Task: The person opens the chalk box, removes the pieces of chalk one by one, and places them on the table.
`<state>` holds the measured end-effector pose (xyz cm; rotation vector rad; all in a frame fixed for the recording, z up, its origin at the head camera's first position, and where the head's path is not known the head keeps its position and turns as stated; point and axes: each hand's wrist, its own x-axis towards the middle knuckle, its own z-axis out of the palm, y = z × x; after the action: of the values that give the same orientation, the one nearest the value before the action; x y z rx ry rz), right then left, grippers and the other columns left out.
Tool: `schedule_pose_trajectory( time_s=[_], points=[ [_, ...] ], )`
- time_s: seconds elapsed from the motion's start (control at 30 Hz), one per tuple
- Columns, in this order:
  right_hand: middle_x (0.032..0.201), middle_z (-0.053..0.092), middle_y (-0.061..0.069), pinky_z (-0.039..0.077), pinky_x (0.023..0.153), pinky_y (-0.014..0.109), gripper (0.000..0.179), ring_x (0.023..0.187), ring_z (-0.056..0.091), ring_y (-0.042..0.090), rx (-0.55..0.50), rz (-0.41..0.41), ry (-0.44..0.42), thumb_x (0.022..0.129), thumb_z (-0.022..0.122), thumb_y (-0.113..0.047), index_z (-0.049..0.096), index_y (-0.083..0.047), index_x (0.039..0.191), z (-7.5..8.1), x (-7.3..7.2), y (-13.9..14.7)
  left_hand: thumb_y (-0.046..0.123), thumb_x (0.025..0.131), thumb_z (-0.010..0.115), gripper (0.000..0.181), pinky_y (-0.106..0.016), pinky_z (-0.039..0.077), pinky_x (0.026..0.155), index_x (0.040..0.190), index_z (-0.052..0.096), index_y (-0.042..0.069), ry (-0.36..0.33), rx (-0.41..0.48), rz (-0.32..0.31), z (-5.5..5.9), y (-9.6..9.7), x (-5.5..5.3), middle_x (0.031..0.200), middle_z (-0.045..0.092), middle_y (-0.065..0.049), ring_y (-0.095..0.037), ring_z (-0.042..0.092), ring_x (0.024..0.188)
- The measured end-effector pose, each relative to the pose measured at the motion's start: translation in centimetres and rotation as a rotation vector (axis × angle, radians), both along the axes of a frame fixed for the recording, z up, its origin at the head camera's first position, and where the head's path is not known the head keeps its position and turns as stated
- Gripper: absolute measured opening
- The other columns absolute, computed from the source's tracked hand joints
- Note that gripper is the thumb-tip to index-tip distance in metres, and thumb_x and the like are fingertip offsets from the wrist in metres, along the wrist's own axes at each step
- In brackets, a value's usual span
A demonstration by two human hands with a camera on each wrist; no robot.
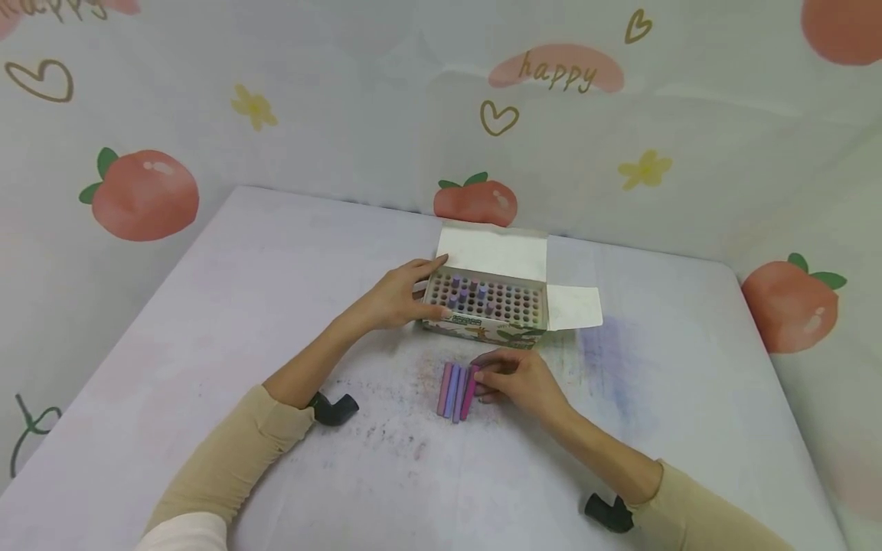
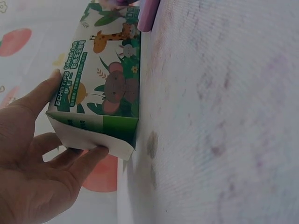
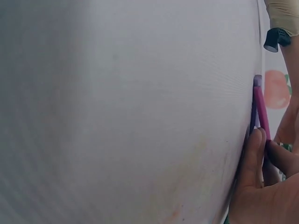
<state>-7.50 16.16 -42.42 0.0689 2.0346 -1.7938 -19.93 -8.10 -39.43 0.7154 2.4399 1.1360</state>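
Observation:
My left hand (image 1: 396,298) grips the left end of an open cardboard chalk box (image 1: 530,338), thumb at the front edge and fingers round the side and back. Its side, printed with animals, faces the table in front in the left wrist view. Inside, a holder full of round holes (image 1: 517,304) bears several purple chalk sticks (image 1: 481,292) standing upright. Just in front of the box, my right hand (image 1: 527,383) pinches the upper end of a magenta chalk stick (image 1: 469,396) between thumb and fingers. Left of it lie a pink chalk stick (image 1: 444,390) and two lilac ones (image 1: 451,392), side by side.
The box's white lid (image 1: 492,251) stands raised at the back and a side flap (image 1: 575,308) sticks out to the right. Chalk dust marks the white table cover (image 1: 331,474), with a blue-purple smear at right. A printed curtain (image 1: 372,99) hangs behind the table.

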Motion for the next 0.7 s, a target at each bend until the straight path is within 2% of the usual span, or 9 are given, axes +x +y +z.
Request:
schedule_pose_trajectory(
  time_s=[0.33, 0.7],
  points=[
    [0.097, 0.073, 0.02, 0.063, 0.075, 0.033, 0.028, 0.079, 0.073, 0.02, 0.02, 0.005, -0.035, 0.091, 0.069, 0.0, 0.069, 0.01, 0.117, -0.04, 0.01, 0.0, 0.033, 0.086, 0.08, 0.092, -0.033, 0.049, 0.105, 0.159, 0.025, 0.022, -0.01, 0.021, 0.004, -0.06, 0.02, 0.11, 0.156, 0.031, -0.015, -0.032, 0.039, 0.139],
    [0.097, 0.074, 0.018, 0.063, 0.075, 0.033, 0.025, 0.081, 0.074, 0.02, 0.041, 0.025, -0.03, 0.09, 0.071, -0.004, 0.073, 0.005, 0.114, -0.17, -0.06, 0.21, 0.031, 0.085, 0.081, 0.092, -0.034, 0.049, 0.105, 0.159, 0.027, 0.019, -0.011, 0.008, 0.006, 0.23, 0.12, 0.04, 0.155, 0.031, -0.016, -0.033, 0.042, 0.137]
  ],
)
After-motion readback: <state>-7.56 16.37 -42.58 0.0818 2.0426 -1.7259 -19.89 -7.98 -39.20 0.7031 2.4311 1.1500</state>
